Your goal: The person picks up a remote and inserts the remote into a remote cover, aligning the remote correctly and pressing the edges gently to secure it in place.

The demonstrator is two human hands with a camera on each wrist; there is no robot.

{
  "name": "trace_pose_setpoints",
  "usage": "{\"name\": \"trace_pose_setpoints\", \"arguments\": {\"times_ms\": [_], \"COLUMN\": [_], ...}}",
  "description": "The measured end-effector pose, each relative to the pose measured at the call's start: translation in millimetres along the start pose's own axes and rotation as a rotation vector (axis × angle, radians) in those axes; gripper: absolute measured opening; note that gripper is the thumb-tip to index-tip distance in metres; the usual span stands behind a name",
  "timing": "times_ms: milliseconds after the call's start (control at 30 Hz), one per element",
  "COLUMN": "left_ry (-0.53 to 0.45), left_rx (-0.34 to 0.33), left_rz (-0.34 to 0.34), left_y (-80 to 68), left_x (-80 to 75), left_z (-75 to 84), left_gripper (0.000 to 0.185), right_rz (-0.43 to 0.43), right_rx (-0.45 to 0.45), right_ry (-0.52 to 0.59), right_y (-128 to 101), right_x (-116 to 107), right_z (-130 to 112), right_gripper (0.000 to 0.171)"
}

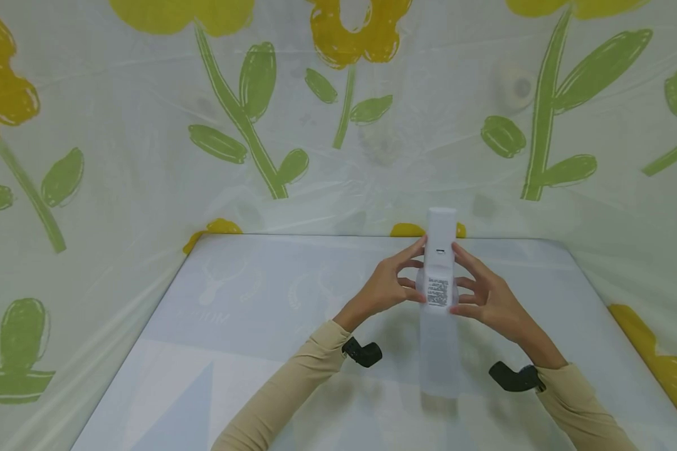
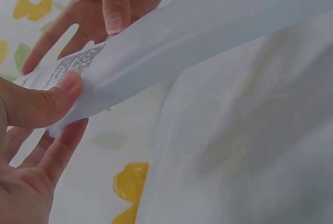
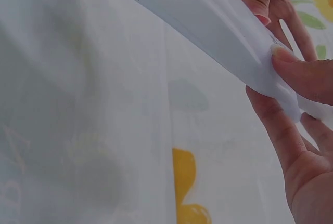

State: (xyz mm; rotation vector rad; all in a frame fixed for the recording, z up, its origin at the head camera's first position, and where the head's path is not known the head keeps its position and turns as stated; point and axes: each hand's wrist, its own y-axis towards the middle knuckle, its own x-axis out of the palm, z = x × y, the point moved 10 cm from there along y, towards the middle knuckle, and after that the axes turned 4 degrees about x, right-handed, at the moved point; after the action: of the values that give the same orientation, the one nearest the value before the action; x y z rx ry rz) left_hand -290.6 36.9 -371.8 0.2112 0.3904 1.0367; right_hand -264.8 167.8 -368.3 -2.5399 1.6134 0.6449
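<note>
White plastic packet (image 1: 440,275), long and narrow with a printed label near its middle, sits just right of centre in the head view, held up above the pale tabletop (image 1: 248,326). Its upper end rises toward the flower-printed sheet (image 1: 146,125) behind, and a translucent lower part trails down toward the person. The left hand (image 1: 386,285) pinches its left edge, thumb on the front beside the label and fingers behind. The right hand (image 1: 485,297) pinches the right edge in the same way, thumb pressing the film.

Both holds are fingertip pinches on smooth film, so the likeliest trouble is a slip: if either thumb eases, the packet could twist or slide down onto the tabletop. Pulling the two edges apart unevenly might crease or tear the thin film near the label. The loose lower part could also drag or fold under itself if the packet is lowered.
</note>
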Motion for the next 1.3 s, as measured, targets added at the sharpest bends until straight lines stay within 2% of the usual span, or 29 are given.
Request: {"name": "trace_pose_setpoints", "arguments": {"times_ms": [1300], "left_ry": [-0.062], "left_rx": [0.017], "left_rz": [0.022], "left_y": [-2.7], "left_x": [-8.2], "left_z": [3.3], "left_gripper": [0.099], "right_rz": [0.027], "right_rx": [0.0], "right_ry": [0.009], "right_y": [4.2], "right_x": [0.7], "right_z": [-1.1], "right_gripper": [0.097]}}
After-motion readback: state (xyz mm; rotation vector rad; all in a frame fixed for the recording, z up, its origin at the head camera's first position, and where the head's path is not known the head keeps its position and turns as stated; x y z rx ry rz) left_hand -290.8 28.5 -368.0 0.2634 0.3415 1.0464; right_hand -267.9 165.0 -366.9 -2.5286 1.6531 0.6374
